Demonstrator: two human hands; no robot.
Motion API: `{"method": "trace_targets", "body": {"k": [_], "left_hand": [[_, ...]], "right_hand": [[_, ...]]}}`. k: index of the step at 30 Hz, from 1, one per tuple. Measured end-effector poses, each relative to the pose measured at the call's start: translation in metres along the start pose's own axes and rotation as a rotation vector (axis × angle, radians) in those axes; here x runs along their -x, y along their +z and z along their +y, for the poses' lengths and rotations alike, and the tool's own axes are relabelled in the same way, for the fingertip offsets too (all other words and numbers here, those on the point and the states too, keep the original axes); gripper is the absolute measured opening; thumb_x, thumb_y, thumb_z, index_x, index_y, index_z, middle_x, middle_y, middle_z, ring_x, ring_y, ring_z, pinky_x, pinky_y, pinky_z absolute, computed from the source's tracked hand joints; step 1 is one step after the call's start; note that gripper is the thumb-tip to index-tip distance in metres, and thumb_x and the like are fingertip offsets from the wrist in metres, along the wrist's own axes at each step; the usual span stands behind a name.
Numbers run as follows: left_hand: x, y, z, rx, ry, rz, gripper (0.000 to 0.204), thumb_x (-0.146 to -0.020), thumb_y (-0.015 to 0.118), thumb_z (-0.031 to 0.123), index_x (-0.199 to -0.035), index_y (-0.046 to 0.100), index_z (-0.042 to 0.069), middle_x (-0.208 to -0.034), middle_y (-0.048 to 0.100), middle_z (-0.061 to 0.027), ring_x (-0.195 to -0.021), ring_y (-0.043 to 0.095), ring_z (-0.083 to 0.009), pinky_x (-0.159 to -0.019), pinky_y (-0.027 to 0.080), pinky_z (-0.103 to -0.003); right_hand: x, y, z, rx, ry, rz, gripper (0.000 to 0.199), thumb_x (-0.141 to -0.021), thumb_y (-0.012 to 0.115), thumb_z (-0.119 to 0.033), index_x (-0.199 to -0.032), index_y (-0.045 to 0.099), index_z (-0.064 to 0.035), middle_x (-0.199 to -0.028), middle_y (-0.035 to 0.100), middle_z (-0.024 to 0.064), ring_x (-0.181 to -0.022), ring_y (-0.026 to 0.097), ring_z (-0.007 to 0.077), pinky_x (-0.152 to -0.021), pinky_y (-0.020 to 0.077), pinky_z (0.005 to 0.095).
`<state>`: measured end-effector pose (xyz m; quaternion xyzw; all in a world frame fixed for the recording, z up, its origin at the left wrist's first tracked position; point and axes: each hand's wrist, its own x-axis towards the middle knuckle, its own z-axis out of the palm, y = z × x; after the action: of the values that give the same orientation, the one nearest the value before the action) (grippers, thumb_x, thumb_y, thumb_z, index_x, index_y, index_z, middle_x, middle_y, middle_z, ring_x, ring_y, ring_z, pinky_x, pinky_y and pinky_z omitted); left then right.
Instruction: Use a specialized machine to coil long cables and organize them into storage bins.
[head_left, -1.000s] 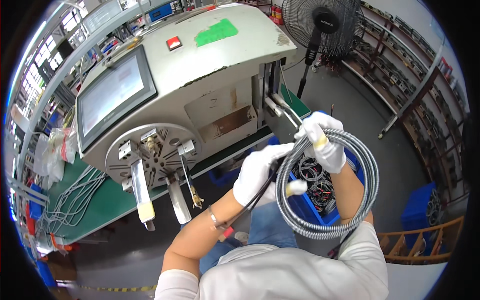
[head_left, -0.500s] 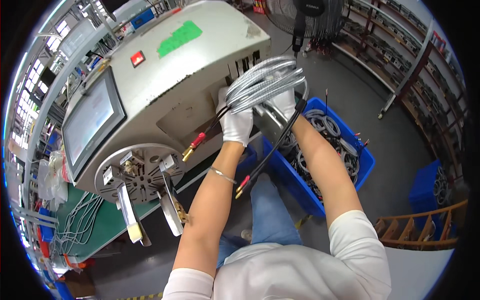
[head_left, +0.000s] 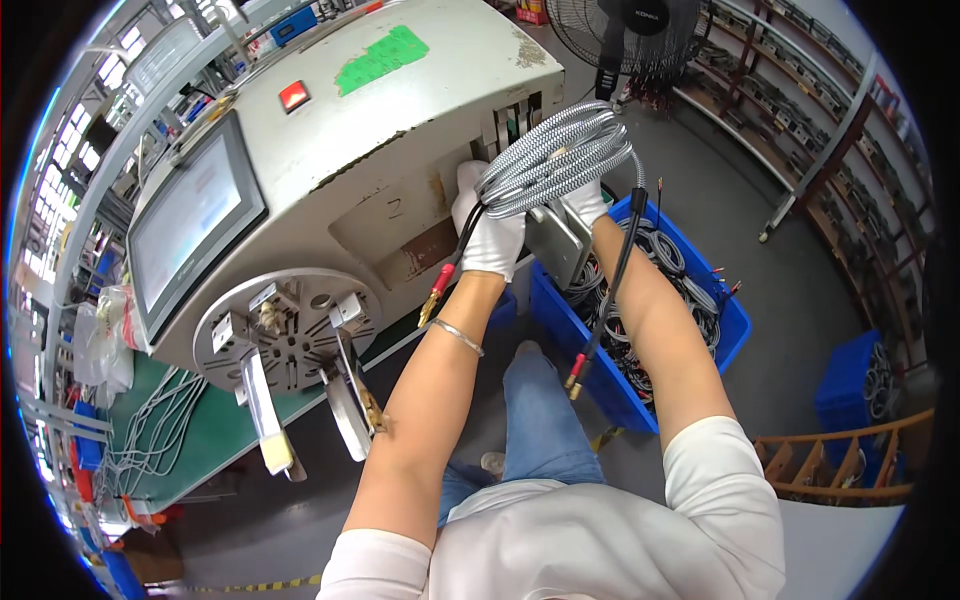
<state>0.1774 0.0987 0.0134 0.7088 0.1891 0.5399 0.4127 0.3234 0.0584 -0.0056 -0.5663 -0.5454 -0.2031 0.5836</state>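
Observation:
A bundled coil of grey braided cable [head_left: 560, 160] is held up beside the machine's right side. My left hand [head_left: 495, 240], in a white glove, grips the coil's left end from below; its fingertips are hidden behind the cable. Under the coil's right part is my right hand [head_left: 586, 203], also gloved and closed on it, mostly covered. Black leads with red-sleeved gold plugs [head_left: 437, 290] dangle from the left end. A second black lead [head_left: 612, 300] hangs at the right, with similar plugs. Between my wrists, a metal plate [head_left: 560, 245] juts out below the coil.
A large off-white machine [head_left: 400, 150] with a screen [head_left: 195, 225] and a slotted round disc [head_left: 290, 335] with arms fills the left. Below my right forearm stands a blue crate [head_left: 735, 325] of coiled cables. A fan [head_left: 640, 30] and shelving [head_left: 800, 100] stand farther off.
The coil and both hands have shifted slightly right in the picture, as has the machine. The hanging leads have swung right, and more of the metal plate shows.

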Motion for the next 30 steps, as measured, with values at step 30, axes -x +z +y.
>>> {"method": "trace_targets", "body": {"k": [30], "left_hand": [[0.159, -0.141, 0.077, -0.334, -0.116, -0.565, 0.041, -0.075, 0.071, 0.009, -0.113, 0.059, 0.003, -0.097, 0.064, -0.0125, -0.089, 0.063, -0.0289, -0.081, 0.050, -0.036]], "right_hand": [[0.103, -0.087, -0.176, -0.005, 0.593, -0.790, 0.043, -0.062, 0.058, 0.012, -0.103, 0.066, -0.0007, -0.090, 0.069, 0.0114, -0.083, 0.067, 0.0175, -0.075, 0.0515, 0.0266]]}}
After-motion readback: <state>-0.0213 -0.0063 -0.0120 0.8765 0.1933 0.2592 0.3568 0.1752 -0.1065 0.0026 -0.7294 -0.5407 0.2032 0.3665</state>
